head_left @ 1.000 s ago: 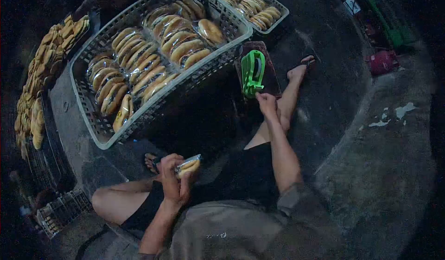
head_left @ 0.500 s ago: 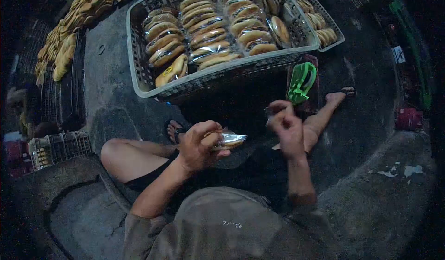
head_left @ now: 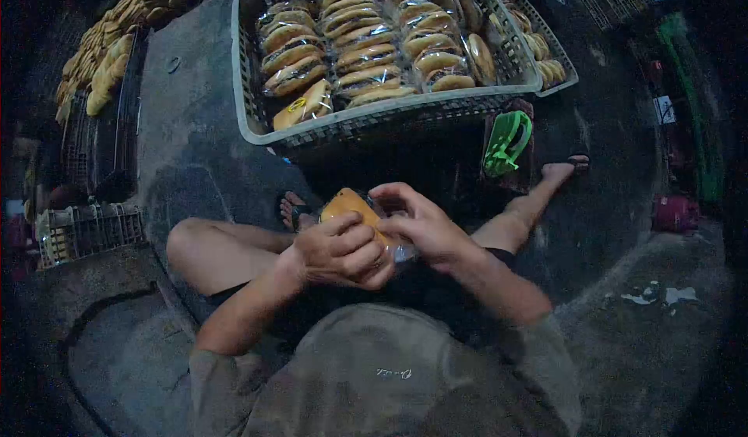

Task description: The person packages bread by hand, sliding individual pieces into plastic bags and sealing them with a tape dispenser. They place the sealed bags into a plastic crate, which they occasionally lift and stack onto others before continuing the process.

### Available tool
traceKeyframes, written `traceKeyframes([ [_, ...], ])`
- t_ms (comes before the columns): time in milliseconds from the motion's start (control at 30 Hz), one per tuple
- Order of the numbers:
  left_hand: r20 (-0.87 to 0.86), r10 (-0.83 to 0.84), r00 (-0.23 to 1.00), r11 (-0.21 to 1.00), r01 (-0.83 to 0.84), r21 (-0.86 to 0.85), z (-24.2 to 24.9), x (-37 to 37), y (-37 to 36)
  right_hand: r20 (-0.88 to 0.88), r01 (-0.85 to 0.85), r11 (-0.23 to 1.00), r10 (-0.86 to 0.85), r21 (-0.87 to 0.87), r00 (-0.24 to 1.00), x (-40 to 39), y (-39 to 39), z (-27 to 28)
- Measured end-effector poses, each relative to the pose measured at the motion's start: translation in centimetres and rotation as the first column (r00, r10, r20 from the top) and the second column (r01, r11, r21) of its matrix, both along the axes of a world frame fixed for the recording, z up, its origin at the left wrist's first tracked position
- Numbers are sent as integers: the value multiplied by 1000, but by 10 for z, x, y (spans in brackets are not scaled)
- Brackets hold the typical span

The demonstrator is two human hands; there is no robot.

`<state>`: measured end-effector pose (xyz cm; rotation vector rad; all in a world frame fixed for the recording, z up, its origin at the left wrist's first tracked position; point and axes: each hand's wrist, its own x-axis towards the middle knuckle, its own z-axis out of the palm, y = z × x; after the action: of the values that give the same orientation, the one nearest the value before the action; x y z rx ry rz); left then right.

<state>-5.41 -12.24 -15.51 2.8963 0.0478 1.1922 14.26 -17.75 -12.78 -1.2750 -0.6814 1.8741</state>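
In front of my lap, my left hand (head_left: 347, 251) is closed around a flat golden bread bun (head_left: 348, 205) in a clear plastic bag. The bun's upper part shows above my fingers, with its top tilted away from me. My right hand (head_left: 421, 228) comes in from the right, thumb and fingers bent round the bag's edge beside the bun. Shiny loose plastic (head_left: 403, 251) shows below the right thumb. My fingers hide the bun's lower part. Ahead stands a pale plastic crate (head_left: 327, 131) with rows of bagged, dark-filled buns (head_left: 366, 51).
A bright green looped object with loose strips (head_left: 508, 142) sits right of centre, below the crate. Another crate (head_left: 562, 86) of buns stands behind it at the right. Many unbagged buns (head_left: 109, 78) are piled at the left. My bare legs (head_left: 226, 254) are spread on either side.
My right hand has moved left and down to meet the bag at my left hand. The bun has turned, so its broad golden face shows. The view has shifted slightly.
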Motion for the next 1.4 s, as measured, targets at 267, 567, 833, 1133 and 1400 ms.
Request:
traceKeyframes([
  [267,120,327,937,757,-184,-627,-10,-1,-12,369,-9,784,-282,621,885,-17,-14,-2],
  [567,-53,654,755,-600,474,-644,19,16,9,645,-834,235,-744,499,176,-1,-16,4],
  [833,-410,158,898,573,-422,-703,18,-1,167,584,-303,506,-758,807,290,54,41,39],
  [1133,-929,33,368,758,-616,-217,29,28,208,719,-311,649,-612,695,330,74,54,38],
  [1400,-797,114,594,780,-550,-298,6,0,245,813,-747,427,-522,510,257,60,137,67],
])
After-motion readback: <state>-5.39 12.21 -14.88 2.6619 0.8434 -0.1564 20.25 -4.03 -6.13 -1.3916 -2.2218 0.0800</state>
